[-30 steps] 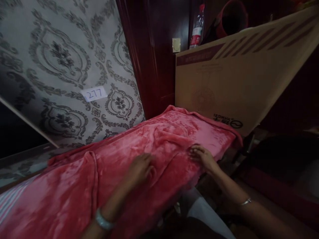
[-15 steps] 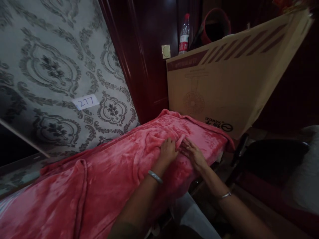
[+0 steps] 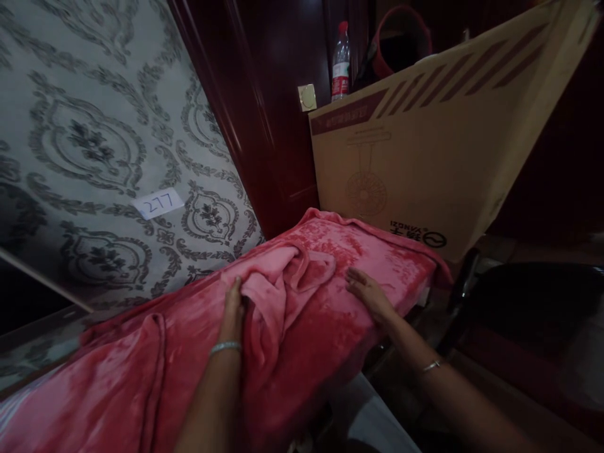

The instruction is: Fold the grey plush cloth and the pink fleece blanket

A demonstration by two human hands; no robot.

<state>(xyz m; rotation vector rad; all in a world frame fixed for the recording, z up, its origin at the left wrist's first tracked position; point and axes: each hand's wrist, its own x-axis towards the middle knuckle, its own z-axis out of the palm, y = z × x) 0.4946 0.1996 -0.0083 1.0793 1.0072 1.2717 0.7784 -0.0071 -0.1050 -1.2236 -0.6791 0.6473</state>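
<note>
A pink and red plush blanket [image 3: 198, 327] covers a long raised surface, with a bunched, turned-over part [image 3: 278, 283] near its middle. My left hand [image 3: 233, 302], with a bracelet at the wrist, is closed on the left edge of that bunched part; most of its fingers are hidden by the cloth. To the right of the bunch, my right hand [image 3: 368, 290] is open, fingers stretched out over the smoother part of the blanket. Nothing is held in it, and I cannot tell whether the fingertips touch the cloth.
A large cardboard box [image 3: 401, 163] stands beyond the blanket's far end. Behind it are a plastic bottle [image 3: 340, 63] and a red-rimmed round container [image 3: 403, 44]. Patterned wallpaper [image 3: 94, 138] with a "277" label [image 3: 158, 203] is at left. A dark chair [image 3: 533, 314] stands at right.
My left hand has moved left, away from my right hand, pulling the bunched cloth over so its lighter side shows. My right hand has come off the fold and stays about where it was.
</note>
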